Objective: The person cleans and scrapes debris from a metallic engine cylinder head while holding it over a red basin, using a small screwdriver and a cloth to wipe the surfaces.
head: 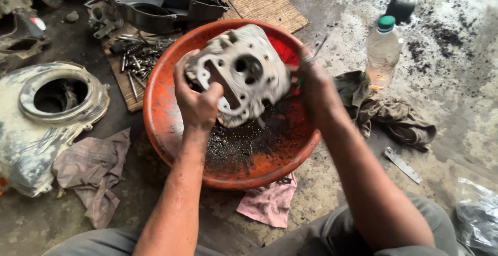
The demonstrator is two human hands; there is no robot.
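At mid-frame the right hand [315, 87] is smeared by motion, so the thin tool in its fingers cannot be made out. The pale grey cast-metal engine part [244, 72] hides the round orange plastic basin's [161, 126] far floor. The crumpled clear plastic bag [477, 219] is cropped at lower right.

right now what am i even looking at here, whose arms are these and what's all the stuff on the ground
This is one picture from a camera worn on a person's head, looking down at their own two bare arms. The left hand has a grip on a pale grey cast metal engine part, held above a round orange basin with dark grime in its bottom. The right hand is at the part's other side; it is blurred, and seems to hold a thin tool. Around the basin on the concrete floor lie a pink rag, a clear plastic bottle with a green cap and a grey metal engine cover.
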